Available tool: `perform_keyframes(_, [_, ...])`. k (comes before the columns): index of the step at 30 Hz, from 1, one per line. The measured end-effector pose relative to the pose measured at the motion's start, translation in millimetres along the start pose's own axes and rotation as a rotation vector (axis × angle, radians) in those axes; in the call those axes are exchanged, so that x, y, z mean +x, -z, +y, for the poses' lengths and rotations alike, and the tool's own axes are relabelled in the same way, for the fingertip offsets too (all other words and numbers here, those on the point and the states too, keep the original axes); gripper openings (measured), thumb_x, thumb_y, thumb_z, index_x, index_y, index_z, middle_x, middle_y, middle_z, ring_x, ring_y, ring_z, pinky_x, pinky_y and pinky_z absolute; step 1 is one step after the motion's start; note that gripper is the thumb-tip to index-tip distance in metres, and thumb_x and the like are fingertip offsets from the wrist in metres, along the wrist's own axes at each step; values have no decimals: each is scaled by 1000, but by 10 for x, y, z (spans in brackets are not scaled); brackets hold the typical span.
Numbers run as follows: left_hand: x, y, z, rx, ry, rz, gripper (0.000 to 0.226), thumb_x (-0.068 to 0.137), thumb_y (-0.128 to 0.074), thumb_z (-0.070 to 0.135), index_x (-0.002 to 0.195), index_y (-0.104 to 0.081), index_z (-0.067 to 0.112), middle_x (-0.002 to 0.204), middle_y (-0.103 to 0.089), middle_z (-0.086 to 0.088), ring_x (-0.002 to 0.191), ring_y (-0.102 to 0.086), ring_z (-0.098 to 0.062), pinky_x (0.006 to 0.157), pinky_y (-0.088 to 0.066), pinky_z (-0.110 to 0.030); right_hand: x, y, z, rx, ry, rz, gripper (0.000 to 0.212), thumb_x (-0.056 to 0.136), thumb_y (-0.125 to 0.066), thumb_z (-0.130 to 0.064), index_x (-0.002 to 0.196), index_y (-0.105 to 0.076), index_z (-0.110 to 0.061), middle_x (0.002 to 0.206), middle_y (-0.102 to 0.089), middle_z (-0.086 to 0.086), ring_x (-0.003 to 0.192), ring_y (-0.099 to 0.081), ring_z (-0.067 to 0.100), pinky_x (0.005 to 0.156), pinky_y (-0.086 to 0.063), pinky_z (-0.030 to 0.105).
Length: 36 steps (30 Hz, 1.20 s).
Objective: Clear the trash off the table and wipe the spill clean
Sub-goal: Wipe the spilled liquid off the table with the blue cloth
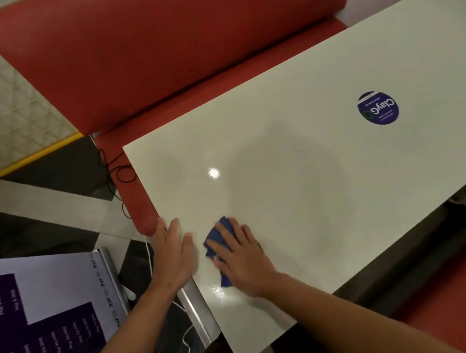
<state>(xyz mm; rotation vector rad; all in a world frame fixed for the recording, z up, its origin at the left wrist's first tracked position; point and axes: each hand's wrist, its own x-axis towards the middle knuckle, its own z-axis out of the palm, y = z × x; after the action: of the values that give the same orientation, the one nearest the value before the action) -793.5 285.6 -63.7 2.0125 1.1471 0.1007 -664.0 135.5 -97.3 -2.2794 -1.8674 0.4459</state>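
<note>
Left hand [173, 252]: flat, palm down, fingers straight and close together, thumb spread to the right. Forearm bare, reaching in from the lower left. Right hand [243, 260]: palm down, fingers extended and slightly spread — pressing flat. Forearm bare, entering from the lower right. The two hands lie near each other — not touching.

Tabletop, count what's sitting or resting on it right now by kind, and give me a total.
Blue cloth: 1, under the right hand
Round purple sticker: 1
Hands: 2, left hand at the table corner, right hand pressing the cloth
Trash: 0 visible
Total: 4
</note>
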Motion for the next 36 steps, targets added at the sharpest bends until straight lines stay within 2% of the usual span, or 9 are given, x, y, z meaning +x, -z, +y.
perform_keyframes(3, [52,-39,101,162,-62,17,44,97,-34,40,129,-47,14,132,-39,-7,121,-39,-29,107,-38,-48,-615,-171,-231,7,176,-86,49,107,-35,-48,153,-39,-31,168,-23,8,156,-13,38,124,-17,53])
perform_keyframes(7, [29,-212,248,350,-119,-107,60,97,-34,45,148,-41,14,164,-20,-17,150,-15,-36,122,-19,-50,-1360,-146,279,-87,266,-139,50,104,-41,-58,150,-41,-40,168,-24,1,155,-21,33,121,-31,48])
perform_keyframes(11, [-25,-466,475,398,-187,-226,61,99,-33,42,155,-31,19,169,-6,-14,155,3,-35,125,-9,-49,-1590,115,1250,-45,80,-121,49,107,-38,-56,149,-45,-34,166,-29,6,154,-19,33,116,-26,50])
perform_keyframes(17, [-126,-835,686,404,-196,-243,57,102,-43,33,155,-31,19,169,-6,-13,155,2,-35,124,-11,-51,-794,545,2159,13,-402,20,50,105,-35,-43,150,-42,-23,164,-28,16,150,-20,45,108,-35,64])
perform_keyframes(22, [-202,-1043,904,370,-155,-202,56,102,-37,24,157,-30,18,169,-7,-12,155,-1,-35,125,-10,-50,-503,341,1498,-1,-178,67,45,106,-36,-40,144,-52,-24,160,-38,15,147,-31,46,110,-36,59])
perform_keyframes(27, [-155,-1145,1067,424,-100,-178,58,100,-41,23,157,-31,16,167,-12,-16,154,-7,-40,123,-16,-53,-1438,148,1442,12,31,-53,46,109,-34,-45,153,-37,-32,171,-14,3,158,-1,30,125,-3,47])
perform_keyframes(30, [-129,-1254,1144,497,-112,-181,67,90,-41,37,153,-37,14,164,-20,-21,149,-17,-47,116,-27,-57,-1864,274,2011,-21,-28,-66,52,106,-41,-46,156,-30,-37,172,-4,-1,158,1,31,126,-12,53])
perform_keyframes(33, [-157,-1394,1194,552,-62,-229,68,96,-43,44,157,-26,19,167,-5,-17,152,-5,-42,120,-19,-53,-1991,543,2838,-67,-145,-175,68,103,-53,-41,161,-19,-33,172,5,2,156,9,36,123,-14,60])
perform_keyframes(36, [-176,-1475,1213,542,-36,-213,72,97,-50,41,159,-19,21,168,3,-14,154,4,-40,122,-11,-54,-1647,900,3546,-2,-409,-109,62,104,-22,-52,160,-30,-26,170,-15,9,155,-4,39,116,-26,61])
